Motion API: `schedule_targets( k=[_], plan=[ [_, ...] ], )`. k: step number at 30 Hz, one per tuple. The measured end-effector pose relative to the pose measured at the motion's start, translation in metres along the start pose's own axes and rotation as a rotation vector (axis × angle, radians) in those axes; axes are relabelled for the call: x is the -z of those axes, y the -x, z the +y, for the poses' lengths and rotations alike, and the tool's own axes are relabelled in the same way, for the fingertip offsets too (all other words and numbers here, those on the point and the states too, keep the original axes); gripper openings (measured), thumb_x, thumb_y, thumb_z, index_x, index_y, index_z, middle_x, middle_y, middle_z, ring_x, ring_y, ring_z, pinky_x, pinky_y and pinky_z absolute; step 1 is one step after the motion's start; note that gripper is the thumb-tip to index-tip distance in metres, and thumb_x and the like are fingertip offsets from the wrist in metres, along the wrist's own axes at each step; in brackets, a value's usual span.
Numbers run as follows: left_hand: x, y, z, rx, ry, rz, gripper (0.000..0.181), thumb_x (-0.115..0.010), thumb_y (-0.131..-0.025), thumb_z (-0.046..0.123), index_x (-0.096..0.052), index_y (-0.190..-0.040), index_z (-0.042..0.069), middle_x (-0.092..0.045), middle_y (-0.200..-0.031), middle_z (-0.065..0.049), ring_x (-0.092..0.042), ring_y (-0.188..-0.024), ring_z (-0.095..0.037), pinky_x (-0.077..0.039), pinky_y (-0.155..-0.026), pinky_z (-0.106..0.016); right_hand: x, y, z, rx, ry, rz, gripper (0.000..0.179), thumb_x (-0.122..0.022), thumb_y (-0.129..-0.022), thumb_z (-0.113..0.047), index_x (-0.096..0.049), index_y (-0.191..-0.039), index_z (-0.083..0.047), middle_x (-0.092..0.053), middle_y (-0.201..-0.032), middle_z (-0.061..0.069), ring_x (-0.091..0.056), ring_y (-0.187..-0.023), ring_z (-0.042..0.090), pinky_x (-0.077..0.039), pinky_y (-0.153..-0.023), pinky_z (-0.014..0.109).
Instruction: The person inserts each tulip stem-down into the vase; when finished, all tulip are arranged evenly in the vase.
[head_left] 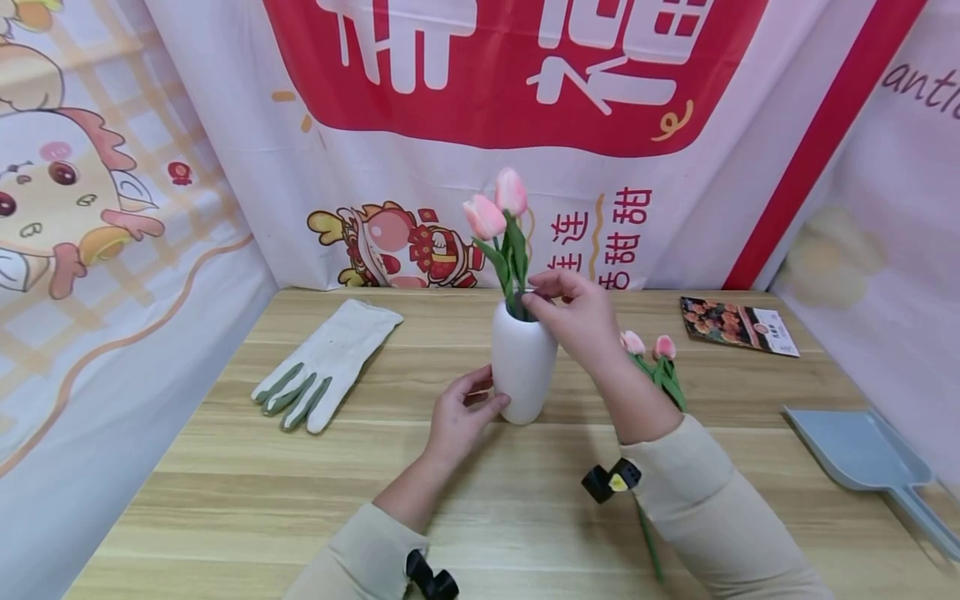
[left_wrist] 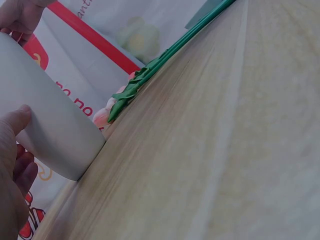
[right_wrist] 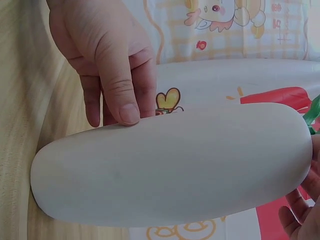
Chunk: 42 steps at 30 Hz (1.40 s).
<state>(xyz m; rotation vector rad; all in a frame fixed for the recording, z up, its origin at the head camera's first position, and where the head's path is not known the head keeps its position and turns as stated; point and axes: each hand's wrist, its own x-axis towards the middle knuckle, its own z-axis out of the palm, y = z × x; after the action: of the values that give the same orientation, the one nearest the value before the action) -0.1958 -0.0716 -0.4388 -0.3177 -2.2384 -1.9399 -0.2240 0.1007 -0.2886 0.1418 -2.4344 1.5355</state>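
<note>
White vase [head_left: 525,358]: stood upright on the tabletop [head_left: 262,500], between the two hands; its mouth is turned upward.
Left hand [head_left: 463,421]: placed low on the vase's left side — thumb and fingers are bent against the wall, the grip being spread across the curve of the body.
Right hand [head_left: 581,321]: held at the rim, on the right; thumb and forefinger are brought nearly together at the stems, which seem to be pinched there, though the exact contact is partly hidden.
Standing tulips [head_left: 515,246]: two pink blooms, borne above the mouth, left of the right hand's fingers; the long axis is nearly upright, the heads being tipped slightly left. The lower ends are hidden by the vase, so their depth cannot be told.
Stems to mouth: judged the deciding relation — the two long axes are nearly matched, and the right grip is set where the stems cross the rim.
Loose tulips [head_left: 664,377]: laid on the tabletop right of the vase, partly covered by the right forearm [head_left: 645,408]; heads are pointed toward the backdrop [head_left: 510,75], stems toward the near edge.
Nearer hand: for both pairs of tulips, the right.
</note>
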Motion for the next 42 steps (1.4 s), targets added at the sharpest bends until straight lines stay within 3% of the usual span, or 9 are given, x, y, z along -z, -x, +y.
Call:
schedule_targets(
  k=[9,15,19,26,32,37,42],
  plan=[
    [0.0,0.0,0.0,0.017,0.002,-0.005,0.048,-0.078,-0.083,0.014,-0.063,-0.127,0.003,-0.065,-0.126,-0.016,-0.062,-0.114,-0.033,-0.055,-0.099,-0.044,0.001,0.0,-0.001,-0.005,-0.004,-0.006,0.023,-0.072,-0.089,-0.018,-0.069,-0.11,-0.01,-0.071,-0.102,0.009,-0.061,-0.1,0.021,-0.049,-0.101,0.04],
    [0.0,0.0,-0.001,0.002,0.002,-0.002,0.048,-0.078,-0.083,0.012,-0.062,-0.127,0.001,-0.065,-0.125,-0.018,-0.063,-0.112,-0.035,-0.056,-0.098,-0.044,0.008,0.001,0.004,-0.026,-0.13,-0.031,0.027,-0.072,-0.088,-0.017,-0.068,-0.113,-0.009,-0.071,-0.106,0.01,-0.062,-0.096,0.017,-0.054,-0.087,0.026],
    [-0.001,0.0,-0.002,-0.007,0.003,0.0,0.048,-0.078,-0.083,0.01,-0.062,-0.126,0.0,-0.065,-0.125,-0.019,-0.063,-0.112,-0.035,-0.056,-0.097,-0.042,0.018,0.003,0.009,-0.037,-0.203,-0.039,0.03,-0.073,-0.089,-0.019,-0.066,-0.116,-0.008,-0.07,-0.105,0.003,-0.063,-0.096,0.014,-0.055,-0.081,0.019],
    [-0.002,-0.001,-0.003,0.011,0.007,0.006,0.047,-0.078,-0.083,0.01,-0.062,-0.126,0.001,-0.065,-0.126,-0.017,-0.063,-0.113,-0.033,-0.056,-0.098,-0.042,0.041,0.009,0.018,-0.015,-0.216,0.035,0.035,-0.074,-0.088,-0.017,-0.065,-0.118,-0.003,-0.068,-0.096,-0.013,-0.064,-0.093,0.005,-0.055,-0.081,0.013],
    [-0.002,-0.001,-0.002,0.001,0.024,0.007,0.047,-0.078,-0.083,0.009,-0.062,-0.126,0.0,-0.064,-0.125,-0.019,-0.062,-0.112,-0.035,-0.055,-0.098,-0.045,0.067,0.017,0.036,0.016,-0.19,0.116,0.029,-0.075,-0.087,-0.016,-0.067,-0.112,-0.004,-0.068,-0.09,-0.02,-0.064,-0.087,0.001,-0.054,-0.076,0.01],
    [-0.002,-0.002,-0.001,0.012,0.021,0.006,0.047,-0.078,-0.082,0.008,-0.063,-0.126,0.001,-0.064,-0.126,-0.017,-0.062,-0.114,-0.033,-0.054,-0.1,-0.045,0.087,0.027,0.059,-0.007,-0.126,0.155,0.017,-0.074,-0.088,-0.017,-0.069,-0.103,-0.02,-0.066,-0.089,-0.022,-0.062,-0.083,-0.002,-0.052,-0.067,0.009],
    [-0.002,-0.002,-0.002,0.002,0.033,0.007,0.046,-0.078,-0.082,0.007,-0.063,-0.125,0.0,-0.064,-0.126,-0.018,-0.062,-0.115,-0.034,-0.054,-0.1,-0.047,0.099,0.036,0.084,-0.028,-0.124,0.166,0.02,-0.072,-0.088,-0.011,-0.067,-0.098,-0.028,-0.065,-0.088,-0.023,-0.061,-0.082,-0.003,-0.053,-0.066,0.008]
  ],
)
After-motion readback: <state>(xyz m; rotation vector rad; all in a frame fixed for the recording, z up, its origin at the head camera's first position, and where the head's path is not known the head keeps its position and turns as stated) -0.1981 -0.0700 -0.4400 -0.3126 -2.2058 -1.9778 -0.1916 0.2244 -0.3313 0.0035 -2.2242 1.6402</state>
